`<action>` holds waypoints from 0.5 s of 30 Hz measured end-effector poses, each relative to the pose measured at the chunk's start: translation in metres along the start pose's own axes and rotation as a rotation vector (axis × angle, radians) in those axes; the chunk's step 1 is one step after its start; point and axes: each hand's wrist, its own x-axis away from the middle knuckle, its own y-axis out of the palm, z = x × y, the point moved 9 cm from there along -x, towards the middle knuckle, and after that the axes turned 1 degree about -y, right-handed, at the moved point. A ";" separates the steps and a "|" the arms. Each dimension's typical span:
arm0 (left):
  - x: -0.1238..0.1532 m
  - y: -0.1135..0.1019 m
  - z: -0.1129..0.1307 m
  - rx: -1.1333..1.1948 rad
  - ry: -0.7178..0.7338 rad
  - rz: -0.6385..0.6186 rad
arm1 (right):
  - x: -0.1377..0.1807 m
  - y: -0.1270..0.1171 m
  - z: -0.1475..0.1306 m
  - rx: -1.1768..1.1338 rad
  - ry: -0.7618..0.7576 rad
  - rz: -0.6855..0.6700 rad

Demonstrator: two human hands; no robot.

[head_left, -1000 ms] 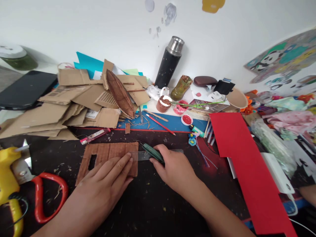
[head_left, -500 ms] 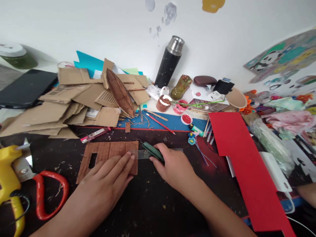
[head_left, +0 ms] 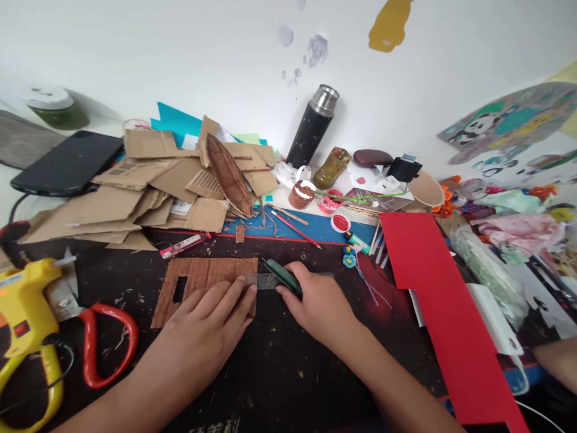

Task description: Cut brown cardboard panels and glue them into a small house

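My left hand (head_left: pixel 205 325) lies flat with fingers stretched over a brown wood-grain cardboard piece (head_left: pixel 198 278) that has a small rectangular hole, pressing down a clear ruler (head_left: pixel 264 281) across its right edge. My right hand (head_left: pixel 318 304) is closed round a dark green cutter (head_left: pixel 282 275), whose tip rests at the ruler next to the cardboard's right edge. Both hands work on a dark mat (head_left: pixel 279 367).
Red-handled scissors (head_left: pixel 101 343) and a yellow glue gun (head_left: pixel 27 319) lie at the left. A cardboard pile (head_left: pixel 148 192) and a black flask (head_left: pixel 313 126) stand behind. A red paper sheet (head_left: pixel 442 300) lies at the right. Another person's arm (head_left: pixel 556 361) shows at the right edge.
The view has shifted slightly, so the objects sit a little further right and lower in the picture. Both hands keep their places on the ruler, cardboard and cutter.
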 end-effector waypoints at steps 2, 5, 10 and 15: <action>0.000 -0.001 0.000 -0.023 0.017 0.003 | 0.001 0.000 0.000 0.004 0.004 -0.006; -0.001 -0.002 0.001 -0.051 0.034 0.010 | 0.001 0.001 0.000 0.004 0.000 -0.007; -0.002 -0.002 0.000 -0.031 0.010 -0.004 | 0.001 0.001 0.001 -0.001 -0.001 0.002; -0.002 -0.003 0.000 -0.021 0.002 -0.001 | 0.001 0.002 0.001 -0.004 -0.002 0.007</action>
